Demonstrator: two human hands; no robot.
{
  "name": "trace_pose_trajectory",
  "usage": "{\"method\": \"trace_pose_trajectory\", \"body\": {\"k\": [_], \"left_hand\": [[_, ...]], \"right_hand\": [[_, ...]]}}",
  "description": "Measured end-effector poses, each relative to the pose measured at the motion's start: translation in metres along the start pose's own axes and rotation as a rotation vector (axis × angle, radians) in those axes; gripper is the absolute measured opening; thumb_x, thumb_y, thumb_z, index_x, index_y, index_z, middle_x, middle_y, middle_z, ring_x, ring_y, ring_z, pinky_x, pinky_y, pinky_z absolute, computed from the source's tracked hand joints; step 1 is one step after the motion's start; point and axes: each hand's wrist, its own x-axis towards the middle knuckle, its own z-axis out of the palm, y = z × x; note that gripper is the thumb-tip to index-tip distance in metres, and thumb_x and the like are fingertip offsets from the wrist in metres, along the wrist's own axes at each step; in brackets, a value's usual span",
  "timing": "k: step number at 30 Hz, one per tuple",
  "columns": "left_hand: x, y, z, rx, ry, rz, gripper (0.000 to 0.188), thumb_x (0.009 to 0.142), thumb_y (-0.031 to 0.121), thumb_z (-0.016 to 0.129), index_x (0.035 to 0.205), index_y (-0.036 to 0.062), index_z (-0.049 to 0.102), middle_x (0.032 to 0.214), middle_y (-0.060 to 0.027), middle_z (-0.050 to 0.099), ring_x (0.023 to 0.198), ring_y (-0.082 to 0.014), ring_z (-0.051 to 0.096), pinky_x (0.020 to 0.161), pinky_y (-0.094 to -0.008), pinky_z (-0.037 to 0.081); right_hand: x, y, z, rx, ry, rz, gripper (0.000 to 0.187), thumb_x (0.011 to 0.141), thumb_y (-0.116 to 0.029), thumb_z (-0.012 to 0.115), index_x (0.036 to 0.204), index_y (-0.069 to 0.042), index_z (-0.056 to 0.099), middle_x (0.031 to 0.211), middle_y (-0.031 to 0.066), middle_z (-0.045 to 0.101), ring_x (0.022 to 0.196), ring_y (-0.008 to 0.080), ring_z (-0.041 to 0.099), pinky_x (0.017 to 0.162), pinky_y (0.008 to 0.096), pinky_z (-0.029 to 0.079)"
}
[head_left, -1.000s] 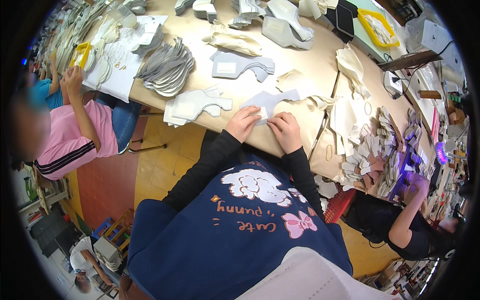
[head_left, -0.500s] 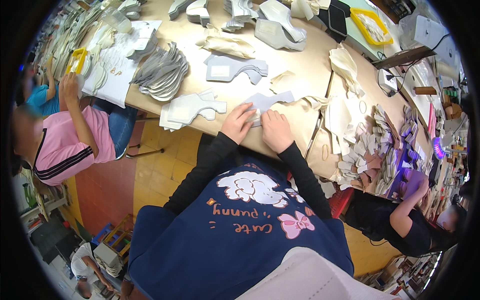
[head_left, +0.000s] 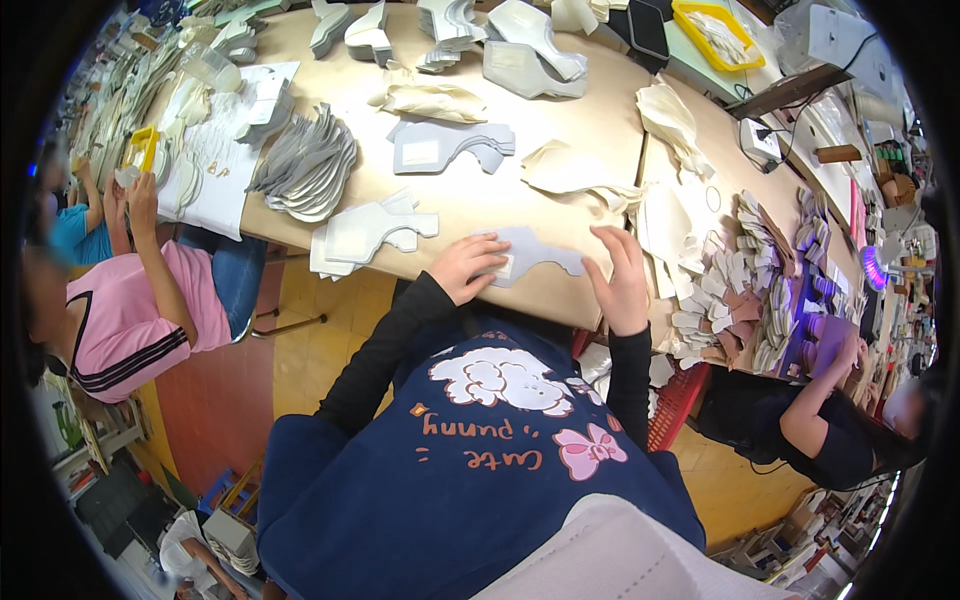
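Observation:
A grey shoe-upper-shaped cut piece (head_left: 527, 250) lies at the table's front edge, with a small whitish patch near its left end. The fingers of my left hand (head_left: 467, 268) rest flat on that left end, over part of the patch. Just beyond the narrow right end is my right hand (head_left: 620, 282), thumb and fingers spread and nothing in them. To the left lie pale cut pieces (head_left: 368, 232), loosely overlapped. Farther back sits a small stack of grey pieces (head_left: 450, 147), its top one bearing a light rectangle.
A fanned grey stack (head_left: 308, 165) stands left of the work. Cream crumpled strips (head_left: 575, 172) lie ahead and to the right. Many small pieces (head_left: 720, 320) cover the right side, near a yellow tray (head_left: 715, 35) and a phone (head_left: 648, 28). Co-workers sit at left and right.
My right hand has left the patch area and moved right, its fingers opening. The left hand's fingers have flattened on the grey piece. The whole view has shifted slightly.

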Motion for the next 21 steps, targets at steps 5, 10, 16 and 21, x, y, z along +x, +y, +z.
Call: {"method": "trace_pose_trajectory", "body": {"k": [5,10,16,21], "left_hand": [[0.005,0.002,0.013,-0.005,0.050,-0.019,0.030,0.081,0.004,0.067,0.111,0.0065,0.066,0.132,-0.0096,0.059,0.130,-0.0323,0.049,0.107,-0.0435,0.039],[0.000,0.006,0.021,0.040,0.103,-0.031,0.029,0.080,0.003,0.067,0.109,0.0074,0.066,0.132,-0.0100,0.059,0.129,-0.0324,0.050,0.107,-0.0442,0.039],[0.005,0.010,0.016,0.078,0.040,-0.090,0.031,0.084,0.007,0.066,0.115,0.0095,0.067,0.132,-0.0090,0.059,0.125,-0.0334,0.053,0.105,-0.0446,0.041],[0.027,0.035,0.009,-0.894,0.231,-0.472,0.030,0.096,0.018,0.062,0.124,0.0080,0.064,0.129,-0.0109,0.061,0.113,-0.0228,0.061,0.093,-0.0340,0.049]], "right_hand": [[0.057,0.014,0.020,-0.112,0.038,-0.123,0.030,0.082,-0.010,0.071,0.111,-0.006,0.066,0.115,0.0104,0.062,0.111,0.0313,0.056,0.092,0.0418,0.046],[0.085,0.034,0.040,-0.257,0.026,-0.115,0.016,0.082,-0.012,0.070,0.097,-0.005,0.069,0.102,0.0096,0.066,0.100,0.0279,0.061,0.087,0.0389,0.048],[0.089,0.025,0.039,0.173,0.289,0.242,0.008,0.088,-0.007,0.064,0.091,-0.001,0.068,0.089,0.0114,0.067,0.087,0.0252,0.065,0.081,0.0357,0.049],[0.059,-0.006,0.021,0.038,0.287,-0.102,0.010,0.084,-0.003,0.070,0.092,-0.004,0.065,0.094,0.0109,0.067,0.091,0.0303,0.063,0.083,0.0387,0.048]]}}
